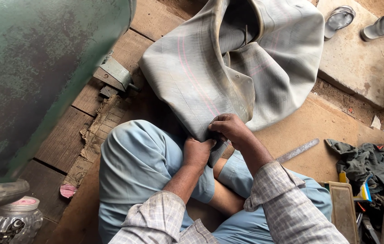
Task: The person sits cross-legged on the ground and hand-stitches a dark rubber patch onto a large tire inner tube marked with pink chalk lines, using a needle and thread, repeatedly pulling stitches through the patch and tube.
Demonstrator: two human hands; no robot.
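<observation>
Inner tube: dusty grey, faint pink lines. Trousers: pale blue. Shirt sleeves: grey-and-white check. Tank, far left: mottled green. Sandals, far right: grey. Rag, right: dark grey-green. Jar, near left: clear glass, pink lid. Boards: brown.

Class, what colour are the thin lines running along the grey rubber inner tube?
Pink, on the inner tube; head view.

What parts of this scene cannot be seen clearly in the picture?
- Head view: the left hand fingertips are hidden behind the grey inner tube.
- The tube's top is cut off by the frame edge.
- The tools at lower right are too cluttered to identify.
</observation>
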